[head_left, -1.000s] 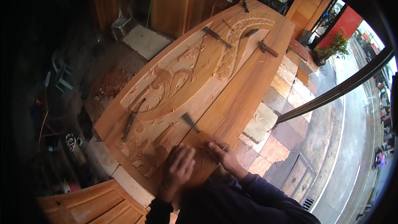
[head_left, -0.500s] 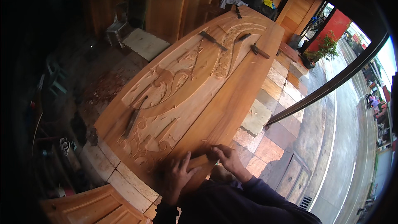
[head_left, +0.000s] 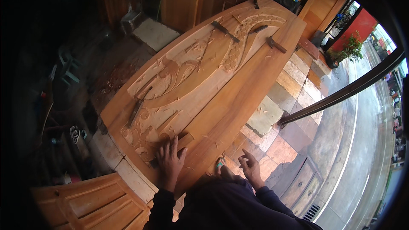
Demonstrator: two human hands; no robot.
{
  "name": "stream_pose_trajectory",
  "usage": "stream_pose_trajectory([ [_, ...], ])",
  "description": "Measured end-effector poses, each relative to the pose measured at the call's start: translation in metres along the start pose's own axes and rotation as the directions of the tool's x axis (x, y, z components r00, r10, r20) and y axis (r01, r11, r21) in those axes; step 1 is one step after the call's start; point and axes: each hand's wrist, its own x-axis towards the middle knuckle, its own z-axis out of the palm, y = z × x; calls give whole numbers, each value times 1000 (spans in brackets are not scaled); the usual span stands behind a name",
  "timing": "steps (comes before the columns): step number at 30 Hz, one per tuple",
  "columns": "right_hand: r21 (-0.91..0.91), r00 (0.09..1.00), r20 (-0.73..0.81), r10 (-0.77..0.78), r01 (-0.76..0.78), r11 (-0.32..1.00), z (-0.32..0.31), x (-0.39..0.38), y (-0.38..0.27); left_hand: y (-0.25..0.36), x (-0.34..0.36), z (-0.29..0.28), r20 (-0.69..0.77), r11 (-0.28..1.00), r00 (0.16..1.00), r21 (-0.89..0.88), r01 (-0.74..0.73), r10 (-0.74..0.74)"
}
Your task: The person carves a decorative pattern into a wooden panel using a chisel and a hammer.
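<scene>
the carved wooden panel (head_left: 208,89) lies face up in front of the person, running from close by their body away toward the upper right. it's a warm orange-brown, with leafy scrolls and curls cut in relief against a paler ground, a broad smooth band sweeping through the middle, and a plain strip (head_left: 238,102) down the right side. thin shavings are scattered over it. the left hand (head_left: 170,158) rests palm down at the near end, fingers spread wide, right beside a small wooden block (head_left: 185,141); from here i can't tell whether they touch. the right hand (head_left: 252,168) hangs out past the panel's right edge, over the tiled floor (head_left: 283,149), one finger stretched out and the others half curled; i can't tell whether anything sits inside it. a hammer (head_left: 277,47) lies on the plain strip toward the far end, a dark tool (head_left: 226,32) rests on the carved side, and a long, slim tool (head_left: 137,110) lies near the left edge. between hammer and block the strip carries just shavings, a long smooth run. off the right edge the tiles open out, with a dark post (head_left: 341,91) slanting up from them and a sandalled foot (head_left: 220,164) close to the panel.
</scene>
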Motion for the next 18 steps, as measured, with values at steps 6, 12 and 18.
stream_pose_trajectory([
  [6,-177,984,-45,171,-176,968,-50,-13,83,1,0,1,-18,1000,1000,22,20,-19],
  [12,-138,928,-113,354,-368,920,-100,-21,179,5,2,3,5,999,1000,-30,27,-27],
  [18,27,874,-145,464,-465,885,-127,-34,214,7,4,4,-25,1000,1000,-1,-1,1],
])
